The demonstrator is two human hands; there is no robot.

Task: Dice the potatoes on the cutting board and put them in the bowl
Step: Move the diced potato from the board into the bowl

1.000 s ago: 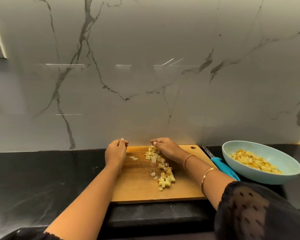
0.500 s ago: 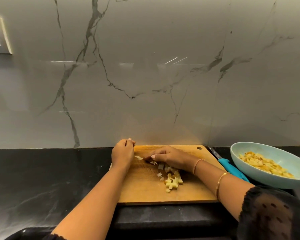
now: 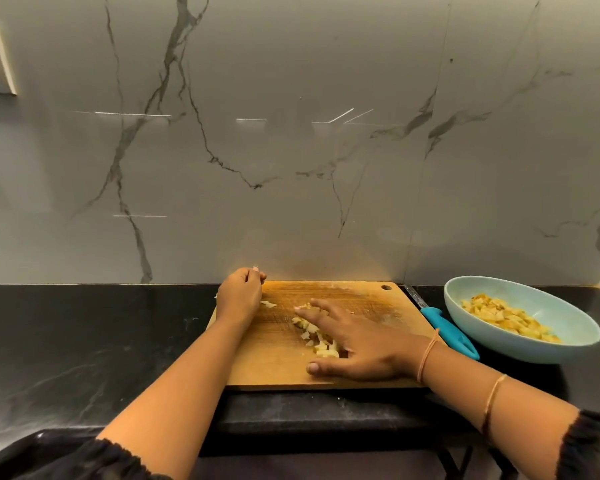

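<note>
Spread the right hand (image 3: pixel 357 344) flat, fingers straight and apart, gripping nothing, over a line of potato dice (image 3: pixel 321 342) in the middle of the cutting board (image 3: pixel 371 303). Rested the left hand (image 3: pixel 241 296) at the board's far left corner, curled into a loose fist with nothing seen in it. Had more dice in the bowl (image 3: pixel 520 351) to the right, with the knife (image 3: pixel 447 329) between board and bowl.

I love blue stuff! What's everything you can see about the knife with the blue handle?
The knife lies flat on the black counter, between the wooden cutting board and the pale green bowl. Its bright blue handle looks plastic and points toward the person; the thin dark blade points at the wall. Nobody holds it.
</note>
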